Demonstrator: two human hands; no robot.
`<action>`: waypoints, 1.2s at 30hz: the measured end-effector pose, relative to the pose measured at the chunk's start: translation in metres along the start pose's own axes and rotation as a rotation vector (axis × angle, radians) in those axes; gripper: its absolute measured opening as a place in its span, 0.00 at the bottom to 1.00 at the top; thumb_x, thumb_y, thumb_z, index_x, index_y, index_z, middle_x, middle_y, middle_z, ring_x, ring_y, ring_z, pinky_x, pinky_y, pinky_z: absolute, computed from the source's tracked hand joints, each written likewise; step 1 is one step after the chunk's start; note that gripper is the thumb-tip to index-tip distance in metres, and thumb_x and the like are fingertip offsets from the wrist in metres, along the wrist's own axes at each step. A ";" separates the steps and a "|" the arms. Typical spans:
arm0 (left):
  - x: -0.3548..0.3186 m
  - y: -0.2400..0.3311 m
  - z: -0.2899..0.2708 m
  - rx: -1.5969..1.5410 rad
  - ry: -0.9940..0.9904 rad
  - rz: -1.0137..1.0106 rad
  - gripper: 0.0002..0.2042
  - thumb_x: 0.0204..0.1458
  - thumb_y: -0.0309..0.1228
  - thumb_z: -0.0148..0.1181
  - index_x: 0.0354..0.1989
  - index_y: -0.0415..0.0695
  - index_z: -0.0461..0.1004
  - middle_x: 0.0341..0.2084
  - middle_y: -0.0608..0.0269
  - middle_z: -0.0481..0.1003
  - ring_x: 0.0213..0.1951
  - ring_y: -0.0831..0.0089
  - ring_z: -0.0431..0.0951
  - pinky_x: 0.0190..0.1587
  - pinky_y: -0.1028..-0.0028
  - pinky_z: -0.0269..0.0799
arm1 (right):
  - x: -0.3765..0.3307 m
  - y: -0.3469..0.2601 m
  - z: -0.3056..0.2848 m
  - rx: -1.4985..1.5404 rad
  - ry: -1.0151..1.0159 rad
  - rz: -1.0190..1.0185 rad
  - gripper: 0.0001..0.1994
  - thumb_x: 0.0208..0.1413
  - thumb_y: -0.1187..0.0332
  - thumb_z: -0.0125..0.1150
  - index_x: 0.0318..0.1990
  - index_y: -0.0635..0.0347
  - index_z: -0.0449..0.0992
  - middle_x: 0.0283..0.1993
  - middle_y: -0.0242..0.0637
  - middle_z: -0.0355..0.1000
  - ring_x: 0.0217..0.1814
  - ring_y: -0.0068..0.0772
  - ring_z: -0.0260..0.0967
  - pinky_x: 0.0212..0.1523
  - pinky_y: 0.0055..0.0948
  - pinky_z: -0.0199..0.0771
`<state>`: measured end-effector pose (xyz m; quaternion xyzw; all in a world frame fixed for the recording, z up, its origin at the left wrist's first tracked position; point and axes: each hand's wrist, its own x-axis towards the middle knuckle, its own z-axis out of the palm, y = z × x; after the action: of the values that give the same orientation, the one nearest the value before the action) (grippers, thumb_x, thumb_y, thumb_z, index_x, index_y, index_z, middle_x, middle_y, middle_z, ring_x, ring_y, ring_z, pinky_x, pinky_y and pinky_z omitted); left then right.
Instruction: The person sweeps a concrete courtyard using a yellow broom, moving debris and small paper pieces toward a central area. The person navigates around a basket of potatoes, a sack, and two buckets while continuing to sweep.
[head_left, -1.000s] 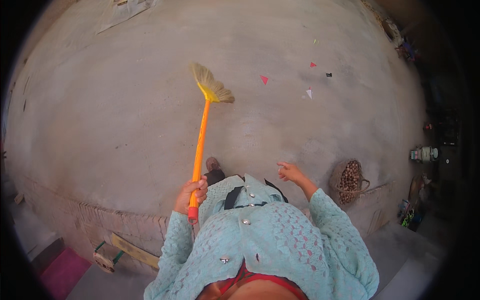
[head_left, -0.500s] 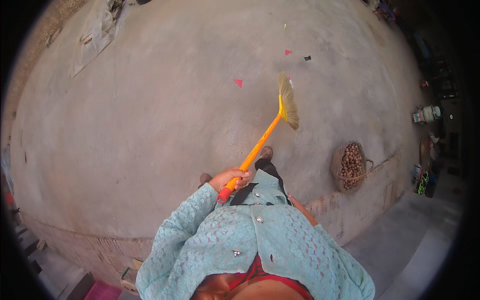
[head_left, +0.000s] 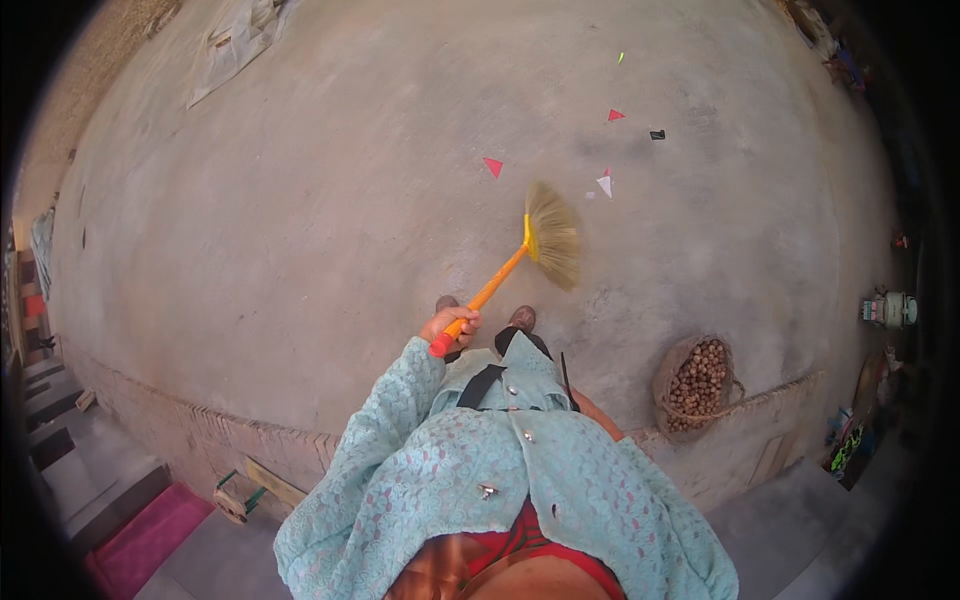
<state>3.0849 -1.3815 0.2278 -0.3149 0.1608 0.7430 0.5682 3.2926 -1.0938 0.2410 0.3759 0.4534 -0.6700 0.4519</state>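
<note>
My left hand (head_left: 450,326) is wrapped around the upper part of a broom's orange handle (head_left: 498,283), just past its red end cap. The handle slants forward and right to a yellow collar and a fan of pale bristles (head_left: 553,238) over the concrete floor. Beyond the bristles lie a white scrap (head_left: 605,186), red triangular scraps (head_left: 493,167), a dark scrap (head_left: 657,135) and a small yellow-green scrap (head_left: 621,57). Low at my right side, my right hand (head_left: 594,410) shows only partly beside my light blue lace jacket; its fingers are hidden.
A woven sack (head_left: 667,382) full of round brown things stands at the right, against a low ledge (head_left: 770,405). Steps and a pink mat (head_left: 150,540) lie at the lower left. A pale sheet (head_left: 235,52) lies at the far left. My shoes (head_left: 522,318) are just ahead.
The broom head has swung nearer to me and its bristles show as a wider fan. The white scrap it mostly covered is now in plain view. The whole view has shifted.
</note>
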 end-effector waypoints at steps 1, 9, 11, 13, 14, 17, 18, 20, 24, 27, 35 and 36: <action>-0.013 0.008 -0.007 -0.013 0.018 0.060 0.06 0.46 0.27 0.50 0.27 0.44 0.60 0.16 0.72 0.62 0.13 0.87 0.61 0.12 0.85 0.55 | 0.003 -0.003 -0.004 -0.068 0.002 0.030 0.31 0.50 0.49 0.45 0.58 0.58 0.52 0.57 0.35 0.54 0.57 0.30 0.50 0.56 0.26 0.49; -0.148 0.042 -0.043 -0.104 0.274 0.484 0.06 0.44 0.25 0.51 0.25 0.45 0.59 0.14 0.72 0.60 0.12 0.85 0.60 0.12 0.84 0.55 | 0.011 -0.037 -0.006 -0.165 0.037 -0.022 0.31 0.50 0.51 0.45 0.58 0.58 0.51 0.58 0.35 0.53 0.58 0.30 0.49 0.56 0.25 0.48; -0.174 0.038 -0.045 -0.110 0.354 0.581 0.05 0.44 0.25 0.50 0.26 0.45 0.60 0.14 0.72 0.60 0.13 0.84 0.60 0.12 0.83 0.56 | 0.011 -0.044 -0.006 -0.184 0.056 -0.033 0.31 0.51 0.51 0.45 0.59 0.58 0.50 0.58 0.36 0.53 0.58 0.30 0.49 0.56 0.25 0.48; -0.194 0.042 -0.051 -0.089 0.406 0.619 0.06 0.43 0.24 0.51 0.28 0.44 0.61 0.14 0.71 0.61 0.12 0.83 0.60 0.12 0.82 0.56 | 0.005 -0.046 -0.007 -0.182 0.106 -0.058 0.31 0.51 0.51 0.45 0.59 0.58 0.50 0.58 0.36 0.52 0.58 0.30 0.48 0.57 0.25 0.47; -0.204 0.037 -0.054 -0.097 0.437 0.652 0.06 0.43 0.24 0.51 0.29 0.43 0.61 0.14 0.71 0.61 0.12 0.83 0.60 0.12 0.82 0.57 | 0.003 -0.052 -0.008 -0.203 0.119 -0.064 0.31 0.51 0.52 0.44 0.59 0.58 0.50 0.58 0.36 0.52 0.58 0.30 0.48 0.57 0.25 0.47; -0.224 0.038 -0.043 -0.043 0.460 0.709 0.08 0.41 0.23 0.51 0.32 0.42 0.62 0.15 0.69 0.61 0.12 0.82 0.60 0.11 0.80 0.58 | -0.007 -0.050 -0.007 -0.217 0.186 -0.090 0.31 0.51 0.52 0.44 0.59 0.58 0.49 0.59 0.36 0.52 0.59 0.30 0.48 0.57 0.25 0.47; -0.228 0.039 -0.037 -0.042 0.436 0.707 0.09 0.41 0.23 0.51 0.32 0.42 0.62 0.15 0.69 0.61 0.12 0.82 0.60 0.11 0.80 0.58 | -0.008 -0.049 -0.009 -0.225 0.205 -0.096 0.31 0.51 0.52 0.44 0.59 0.58 0.49 0.59 0.36 0.52 0.59 0.30 0.48 0.57 0.25 0.47; -0.225 0.040 -0.019 -0.037 0.384 0.705 0.10 0.40 0.22 0.51 0.33 0.42 0.62 0.15 0.69 0.61 0.12 0.82 0.60 0.10 0.80 0.58 | -0.010 -0.048 -0.013 -0.240 0.239 -0.112 0.31 0.51 0.53 0.44 0.59 0.59 0.49 0.59 0.36 0.51 0.59 0.30 0.47 0.57 0.25 0.47; -0.205 0.046 0.016 0.001 0.204 0.593 0.12 0.40 0.21 0.49 0.36 0.40 0.61 0.17 0.68 0.60 0.11 0.84 0.58 0.10 0.82 0.56 | -0.014 -0.041 -0.026 -0.229 0.294 -0.153 0.30 0.51 0.53 0.44 0.59 0.59 0.48 0.59 0.37 0.51 0.60 0.30 0.47 0.57 0.25 0.46; -0.171 0.050 0.046 0.026 0.042 0.441 0.13 0.40 0.21 0.51 0.37 0.40 0.62 0.16 0.68 0.60 0.11 0.83 0.58 0.10 0.80 0.56 | -0.012 -0.040 -0.049 -0.217 0.308 -0.182 0.30 0.52 0.54 0.44 0.59 0.59 0.47 0.60 0.37 0.50 0.60 0.30 0.46 0.58 0.25 0.46; -0.010 0.045 0.134 0.199 -0.158 0.081 0.12 0.41 0.24 0.52 0.37 0.39 0.62 0.16 0.69 0.60 0.12 0.83 0.60 0.11 0.83 0.55 | 0.052 -0.044 -0.176 -0.204 0.166 -0.281 0.30 0.52 0.56 0.43 0.60 0.59 0.46 0.61 0.37 0.49 0.61 0.29 0.45 0.58 0.25 0.45; 0.013 0.039 0.143 0.226 -0.173 0.028 0.12 0.42 0.24 0.52 0.37 0.38 0.62 0.16 0.69 0.61 0.12 0.83 0.60 0.11 0.83 0.55 | 0.058 -0.049 -0.196 -0.228 0.135 -0.310 0.29 0.53 0.57 0.43 0.60 0.60 0.47 0.61 0.38 0.49 0.61 0.29 0.45 0.58 0.24 0.46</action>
<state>3.0046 -1.2978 0.3219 -0.1816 0.1983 0.7525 0.6012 3.2462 -0.9146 0.1410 0.2920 0.6080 -0.6493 0.3514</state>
